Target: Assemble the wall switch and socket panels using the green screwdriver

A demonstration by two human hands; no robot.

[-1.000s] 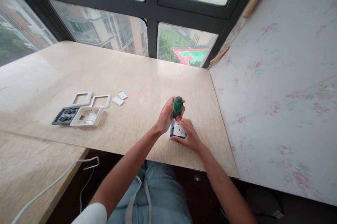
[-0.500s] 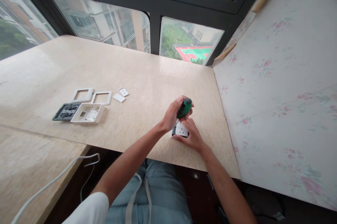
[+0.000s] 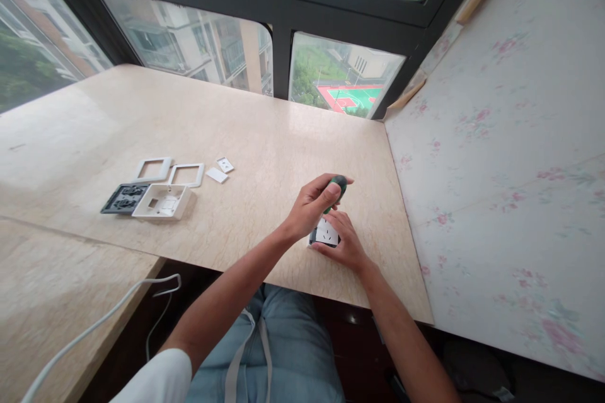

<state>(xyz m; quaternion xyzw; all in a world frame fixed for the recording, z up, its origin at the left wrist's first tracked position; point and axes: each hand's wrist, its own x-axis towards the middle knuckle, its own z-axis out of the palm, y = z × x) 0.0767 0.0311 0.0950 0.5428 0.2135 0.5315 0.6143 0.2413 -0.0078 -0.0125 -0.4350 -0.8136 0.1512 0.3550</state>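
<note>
My left hand (image 3: 309,204) is wrapped round the green handle of a screwdriver (image 3: 336,187), which leans to the right with its tip down at a white wall socket (image 3: 324,233). My right hand (image 3: 347,244) grips that socket from the right side and holds it on the marble counter (image 3: 236,138) near the front edge. The screwdriver's shaft is mostly hidden behind my fingers.
To the left on the counter lie two white frames (image 3: 152,169), a white back box (image 3: 161,201), a dark switch module (image 3: 125,197) and two small white plates (image 3: 220,171). A floral-papered wall (image 3: 496,169) rises on the right. A white cable (image 3: 94,327) hangs below the counter.
The screwdriver handle has tipped from upright over to the right, and my left hand has turned with it. The socket and my right hand stay in place.
</note>
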